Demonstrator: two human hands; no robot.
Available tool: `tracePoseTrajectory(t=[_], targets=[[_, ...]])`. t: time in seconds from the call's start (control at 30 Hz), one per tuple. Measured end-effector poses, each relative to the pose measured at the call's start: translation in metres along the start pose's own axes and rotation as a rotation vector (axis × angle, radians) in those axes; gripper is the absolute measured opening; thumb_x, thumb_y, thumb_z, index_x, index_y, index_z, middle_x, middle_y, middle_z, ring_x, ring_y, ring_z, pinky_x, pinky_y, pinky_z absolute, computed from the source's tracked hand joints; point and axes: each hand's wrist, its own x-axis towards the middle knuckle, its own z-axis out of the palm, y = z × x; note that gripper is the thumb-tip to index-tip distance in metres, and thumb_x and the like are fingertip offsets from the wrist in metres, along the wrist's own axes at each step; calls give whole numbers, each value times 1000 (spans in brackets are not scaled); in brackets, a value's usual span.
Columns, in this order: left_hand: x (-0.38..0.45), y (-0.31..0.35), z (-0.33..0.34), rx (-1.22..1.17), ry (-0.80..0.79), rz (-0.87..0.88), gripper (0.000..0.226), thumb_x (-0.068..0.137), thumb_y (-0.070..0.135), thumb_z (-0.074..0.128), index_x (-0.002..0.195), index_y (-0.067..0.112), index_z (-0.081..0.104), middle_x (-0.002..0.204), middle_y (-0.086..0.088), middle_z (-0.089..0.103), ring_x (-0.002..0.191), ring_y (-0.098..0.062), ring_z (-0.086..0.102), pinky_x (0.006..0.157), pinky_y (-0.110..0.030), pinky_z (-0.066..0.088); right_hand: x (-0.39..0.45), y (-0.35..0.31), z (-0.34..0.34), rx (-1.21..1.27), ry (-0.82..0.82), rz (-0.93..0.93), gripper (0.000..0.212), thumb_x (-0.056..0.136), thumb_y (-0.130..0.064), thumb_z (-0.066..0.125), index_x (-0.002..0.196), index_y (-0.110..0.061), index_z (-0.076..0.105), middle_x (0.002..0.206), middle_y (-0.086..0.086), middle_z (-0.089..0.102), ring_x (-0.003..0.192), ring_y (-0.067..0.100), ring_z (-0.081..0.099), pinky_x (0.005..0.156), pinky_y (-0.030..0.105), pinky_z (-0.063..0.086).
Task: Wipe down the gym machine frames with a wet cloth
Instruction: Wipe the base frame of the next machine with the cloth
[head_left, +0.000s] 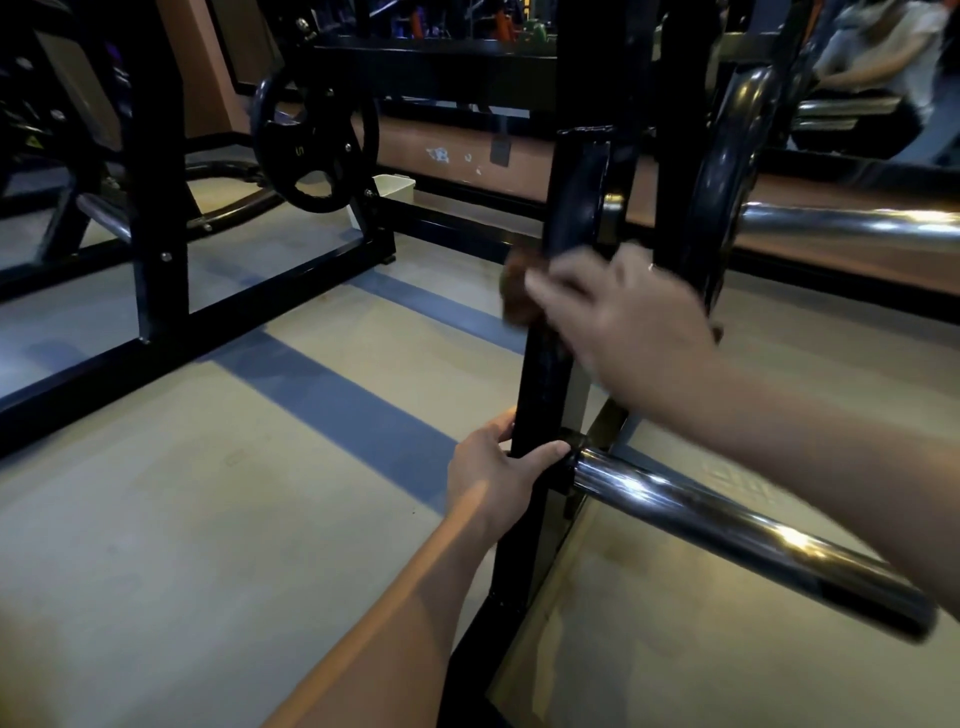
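Rubbing a brown cloth (519, 291) on the black post (545, 374) at centre frame, the right hand (623, 322) grips it closed; the left hand (498, 467) wraps the post lower. Lower post and neighbouring frames (161, 218) seem left.

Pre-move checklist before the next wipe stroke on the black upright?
1. Cloth in right hand: ok, brown cloth shows past the fingers.
2. Cloth on black upright post: ok, pressed against it.
3. Left hand steadying the post: ok, grip wrapped around it lower down.
4. Stroke path down: not ok, left hand and chrome bar lie below.
5. Cloth wet: cannot tell.
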Motion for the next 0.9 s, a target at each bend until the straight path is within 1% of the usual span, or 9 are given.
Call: tracePoseTrajectory(t=[0.13, 0.23, 0.33, 0.4, 0.5, 0.6, 0.67, 0.77, 0.9], targets=[[-1, 2, 1, -32, 2, -30, 52, 65, 71, 79, 109, 46, 70, 99, 26, 74, 93, -7, 73, 86, -43, 61, -36, -16, 0, 40, -226, -207, 67, 76, -18, 85, 139, -18, 61, 126, 9, 62, 86, 34, 56, 55, 36, 46], [-4, 2, -1, 11, 2, 8, 56, 74, 65, 80, 123, 42, 69, 108, 28, 71, 100, -1, 69, 91, -36, 59, 21, 10, -11, -50, -40, -22, 51, 88, -22, 76, 137, -21, 62, 127, 11, 61, 88, 37, 58, 55, 34, 37], [-5, 3, -4, -14, -12, 16, 61, 77, 60, 82, 132, 38, 66, 119, 23, 68, 109, -2, 65, 96, -34, 58, 57, 25, -24, -51, 94, 209, 36, 103, -27, 58, 138, -22, 60, 129, 13, 55, 97, 39, 57, 57, 40, 49], [-4, 4, -3, -34, -29, 0, 55, 78, 57, 83, 128, 39, 67, 115, 25, 67, 106, -1, 65, 96, -35, 58, 44, 13, -17, -9, 89, 234, 38, 100, -25, 62, 138, -19, 60, 126, 16, 55, 95, 39, 56, 57, 42, 52], [-3, 6, -4, -47, -35, -28, 45, 77, 54, 84, 118, 41, 70, 102, 29, 70, 98, -1, 68, 94, -36, 58, -9, -21, 0, 48, -77, 47, 58, 80, -19, 84, 134, -18, 64, 118, 13, 59, 87, 35, 55, 54, 34, 43], [-2, 4, -2, -60, -38, -51, 30, 77, 53, 85, 103, 42, 73, 94, 28, 73, 89, 0, 71, 87, -37, 61, -27, -28, -1, 11, -258, -122, 67, 68, -25, 91, 130, -19, 66, 116, 10, 60, 86, 30, 58, 54, 31, 34], [-3, 3, -2, -33, -35, -30, 29, 78, 55, 83, 102, 48, 70, 95, 33, 71, 91, 2, 70, 89, -34, 60, 6, -6, -8, -40, -169, -46, 57, 78, -25, 86, 131, -20, 66, 117, 12, 60, 86, 33, 59, 55, 31, 33], [-6, 4, -2, -47, -45, -2, 34, 80, 52, 83, 108, 52, 63, 96, 33, 65, 96, 1, 67, 94, -32, 57, 63, 27, -29, -94, 36, 150, 37, 102, -27, 60, 138, -21, 60, 126, 14, 54, 100, 37, 54, 61, 41, 48], [-5, 1, -1, -24, -51, 10, 30, 81, 51, 83, 95, 58, 58, 99, 32, 64, 97, 0, 67, 93, -30, 58, 74, 29, -30, -69, 113, 223, 34, 106, -28, 51, 138, -18, 58, 128, 15, 52, 106, 38, 52, 66, 42, 47]])
